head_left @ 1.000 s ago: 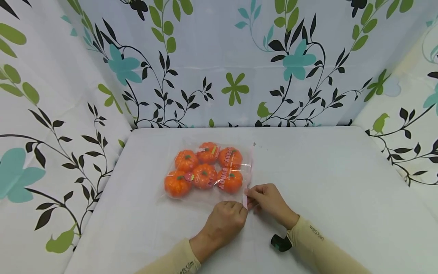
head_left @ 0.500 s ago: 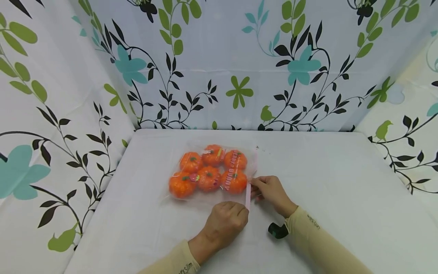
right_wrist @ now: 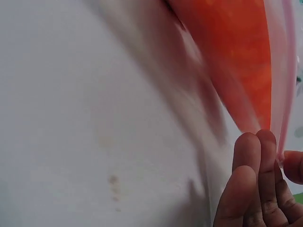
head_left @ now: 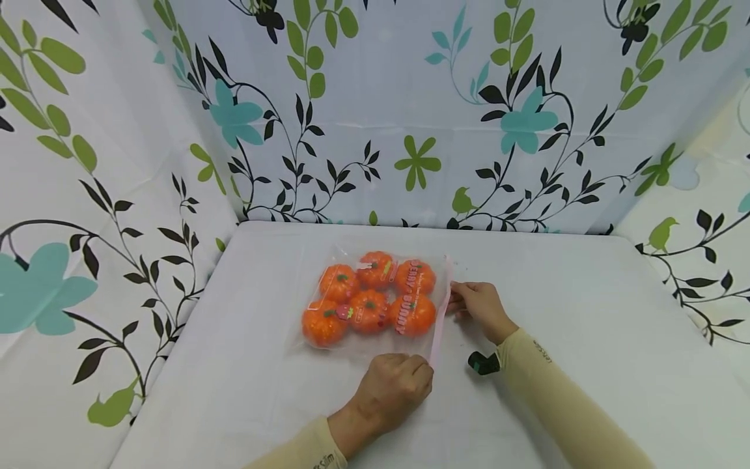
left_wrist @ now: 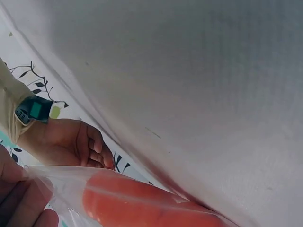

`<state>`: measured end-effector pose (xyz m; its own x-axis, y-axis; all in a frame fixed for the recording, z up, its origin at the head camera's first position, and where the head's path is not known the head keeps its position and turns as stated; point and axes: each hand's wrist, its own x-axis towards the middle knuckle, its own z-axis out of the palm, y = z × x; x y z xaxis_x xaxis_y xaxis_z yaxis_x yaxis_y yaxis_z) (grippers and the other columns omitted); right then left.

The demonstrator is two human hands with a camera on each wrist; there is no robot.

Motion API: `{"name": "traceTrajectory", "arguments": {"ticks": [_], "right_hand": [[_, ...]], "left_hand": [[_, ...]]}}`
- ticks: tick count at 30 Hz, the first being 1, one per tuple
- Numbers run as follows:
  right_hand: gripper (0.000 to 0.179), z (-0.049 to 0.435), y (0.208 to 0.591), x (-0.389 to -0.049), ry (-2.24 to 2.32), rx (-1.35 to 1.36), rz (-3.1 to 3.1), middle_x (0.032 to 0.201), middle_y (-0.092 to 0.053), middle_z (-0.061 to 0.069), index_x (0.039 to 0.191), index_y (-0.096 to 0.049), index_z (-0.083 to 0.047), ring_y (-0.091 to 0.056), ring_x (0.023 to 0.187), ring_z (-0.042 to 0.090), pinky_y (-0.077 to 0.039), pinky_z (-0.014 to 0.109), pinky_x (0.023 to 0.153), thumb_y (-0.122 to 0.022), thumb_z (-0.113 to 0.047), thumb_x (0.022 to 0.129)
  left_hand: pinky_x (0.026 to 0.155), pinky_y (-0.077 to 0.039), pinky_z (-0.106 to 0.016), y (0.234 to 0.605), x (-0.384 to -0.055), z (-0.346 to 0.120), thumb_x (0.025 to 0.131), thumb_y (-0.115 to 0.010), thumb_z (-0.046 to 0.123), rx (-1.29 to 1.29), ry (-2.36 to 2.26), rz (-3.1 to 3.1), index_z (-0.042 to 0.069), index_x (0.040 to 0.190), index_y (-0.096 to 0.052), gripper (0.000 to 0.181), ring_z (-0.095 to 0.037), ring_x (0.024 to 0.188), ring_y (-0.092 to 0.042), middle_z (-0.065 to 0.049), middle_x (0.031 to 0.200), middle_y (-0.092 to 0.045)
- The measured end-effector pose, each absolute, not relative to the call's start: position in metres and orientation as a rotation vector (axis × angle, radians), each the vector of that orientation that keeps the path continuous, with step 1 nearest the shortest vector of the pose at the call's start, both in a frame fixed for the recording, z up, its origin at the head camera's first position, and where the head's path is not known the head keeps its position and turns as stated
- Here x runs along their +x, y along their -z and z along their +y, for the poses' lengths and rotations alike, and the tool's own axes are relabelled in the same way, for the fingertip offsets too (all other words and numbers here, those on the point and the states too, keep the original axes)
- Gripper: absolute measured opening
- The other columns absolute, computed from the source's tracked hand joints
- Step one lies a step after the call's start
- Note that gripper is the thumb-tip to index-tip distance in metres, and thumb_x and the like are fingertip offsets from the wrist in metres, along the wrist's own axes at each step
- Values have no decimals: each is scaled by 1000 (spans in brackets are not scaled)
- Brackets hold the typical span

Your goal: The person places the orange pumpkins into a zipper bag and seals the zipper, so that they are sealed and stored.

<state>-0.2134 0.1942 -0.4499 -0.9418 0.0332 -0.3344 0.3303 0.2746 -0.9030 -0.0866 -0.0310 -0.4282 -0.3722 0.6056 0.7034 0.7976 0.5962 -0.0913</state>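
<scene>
A clear plastic zip bag (head_left: pixel 357 348) lies on the table, with several small orange pumpkins (head_left: pixel 369 311) inside and pink lettering on its front. Its pink zip edge (head_left: pixel 437 335) runs along the right side. My left hand (head_left: pixel 398 387) grips the bag's near right corner with curled fingers. In the left wrist view, that hand's fingers (left_wrist: pixel 28 201) are partly behind the clear film. Farther up the same edge, my right hand (head_left: pixel 482 309) pinches the zip. The right wrist view shows the pink strip between its thumb (right_wrist: pixel 294 166) and fingers (right_wrist: pixel 267 156).
A white cloth covers the table (head_left: pixel 562 293). Patterned curtains (head_left: pixel 351 117) with leaves and flowers stand behind and at both sides. A dark device (head_left: pixel 483 363) is strapped at the right wrist.
My right hand has moved along the zip edge, away from the near corner and towards the far end. The left hand keeps its grip on that corner. The head view has shifted slightly.
</scene>
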Motion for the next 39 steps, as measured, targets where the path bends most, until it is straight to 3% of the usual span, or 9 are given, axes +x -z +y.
{"name": "traceTrajectory", "arguments": {"ticks": [9, 19, 24, 27, 31, 39], "right_hand": [[45, 204, 446, -237, 1754, 397, 2276, 86, -72, 4, 122, -66, 6, -66, 77, 12, -55, 22, 70, -54, -33, 104], [51, 206, 435, -250, 1799, 434, 2241, 104, -69, 9, 135, -60, 3, -65, 91, 17, -56, 24, 81, -52, -37, 105], [54, 208, 431, -256, 1777, 451, 2246, 109, -68, 7, 138, -58, 1, -64, 99, 18, -50, 26, 90, -50, -41, 105], [54, 209, 431, -259, 1782, 465, 2220, 109, -68, 5, 138, -58, 0, -63, 101, 17, -49, 26, 89, -50, -42, 105], [53, 211, 432, -261, 1832, 483, 2152, 103, -68, 1, 137, -58, 0, -63, 97, 14, -48, 26, 88, -52, -40, 104], [54, 220, 437, -258, 1854, 533, 2095, 95, -70, -3, 139, -56, 1, -64, 95, 13, -44, 31, 92, -52, -40, 104]], "left_hand": [[46, -42, -21, 431, -87, -32, 77, -72, 11, -1112, 283, -2061, 16, 62, -58, 20, -6, 50, -56, 6, 61, -53], [46, -44, -21, 431, -87, -35, 75, -77, 11, -1105, 283, -2094, 15, 63, -60, 21, -6, 51, -58, 5, 62, -56], [48, -45, -22, 431, -86, -37, 84, -61, 5, -1134, 239, -2086, 15, 64, -60, 22, -8, 53, -58, 5, 63, -56], [52, -49, -22, 430, -86, -37, 89, -50, 2, -1168, 176, -2084, 15, 66, -62, 29, -8, 56, -58, 4, 65, -57], [61, -52, -22, 428, -88, -35, 91, -45, 1, -1250, 31, -2077, 17, 68, -62, 33, -8, 58, -59, 4, 65, -57], [55, -45, -23, 421, -94, -21, 87, -61, 8, -1442, -264, -2007, 22, 69, -67, 24, -3, 57, -58, 7, 62, -56]]}}
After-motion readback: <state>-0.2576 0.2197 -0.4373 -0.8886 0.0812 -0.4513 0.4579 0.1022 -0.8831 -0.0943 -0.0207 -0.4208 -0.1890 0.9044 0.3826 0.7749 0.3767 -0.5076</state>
